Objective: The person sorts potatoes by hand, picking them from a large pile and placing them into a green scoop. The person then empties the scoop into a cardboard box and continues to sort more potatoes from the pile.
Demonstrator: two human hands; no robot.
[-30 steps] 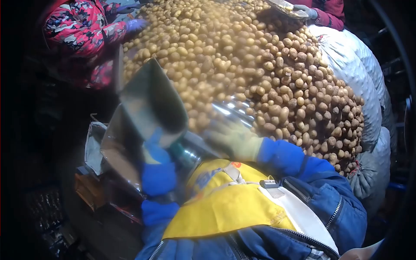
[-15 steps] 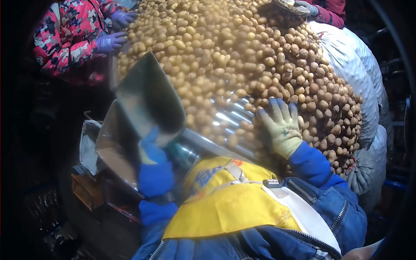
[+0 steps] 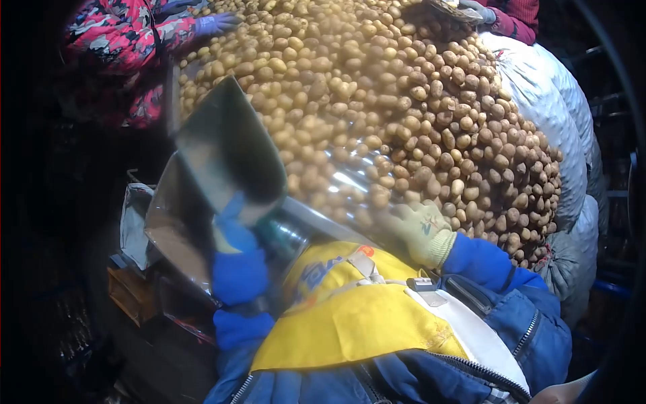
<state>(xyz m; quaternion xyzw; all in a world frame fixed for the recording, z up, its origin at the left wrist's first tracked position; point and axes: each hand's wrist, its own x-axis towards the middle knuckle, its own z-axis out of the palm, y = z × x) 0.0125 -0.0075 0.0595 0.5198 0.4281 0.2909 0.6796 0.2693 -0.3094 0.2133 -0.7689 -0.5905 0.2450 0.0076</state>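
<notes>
My left hand (image 3: 234, 225), in a glove with blue fingers, grips the near end of a large greenish scoop (image 3: 232, 151). The scoop's wide mouth points up and away, beside the left edge of the potato heap (image 3: 464, 135), and I see no potatoes inside it. My right hand (image 3: 420, 232), in a pale yellow glove, lies at the near edge of the heap among potatoes. Its fingers point left and are too blurred to read. Left of it, shiny metal bars (image 3: 350, 180) show between the potatoes.
A person's purple-gloved hand (image 3: 217, 23) reaches over the heap at the upper left. Another person's gloved hand (image 3: 479, 11) holds a shallow basket (image 3: 452, 9) at the top right. Full white sacks (image 3: 548, 114) line the right side. A brown bin (image 3: 176, 232) stands below the scoop.
My right hand has drawn back towards me and slightly left, off the potatoes it lay spread on. The purple-gloved person has leaned further over the heap. The scoop has barely moved.
</notes>
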